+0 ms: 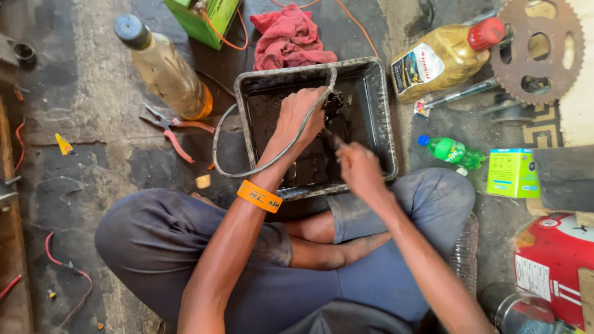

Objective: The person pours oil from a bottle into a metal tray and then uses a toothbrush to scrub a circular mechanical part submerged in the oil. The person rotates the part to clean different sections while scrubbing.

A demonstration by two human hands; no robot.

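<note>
Fig.: seated person, legs crossed, both hands over a dark metal tray [380, 117] on a stained workshop floor [80, 124]. Nearest the viewer: grey trousers and forearms, w/ an orange wristband [260, 196] on the left wrist. Right hand [359, 170] sits at the tray's near edge, fingers curled tight round what looks like a thin tool or brush handle; its tip is hidden, so exactly what it holds can't be told. Left hand [298, 114], further in, is clenched on a grey cable [247, 170] that loops out over the tray's left wall and back, and it presses against a black greasy part [332, 104] held above the tray's oily bottom; fingers closed, no gap visible. Risks, as a judgement: oily fingers may slip, dropping the part into the tray and splashing; the sprung cable loop could flick free and whip grime outward; an elbow shifting right could knock the small green bottle [451, 151]. Beyond, L to R: red-handled pliers [176, 133], a tall amber bottle [167, 71], a red rag [288, 37] just behind the tray, a yellow oil jug [442, 59] lying on its side, and a rusty sprocket [541, 49] far right.
</note>
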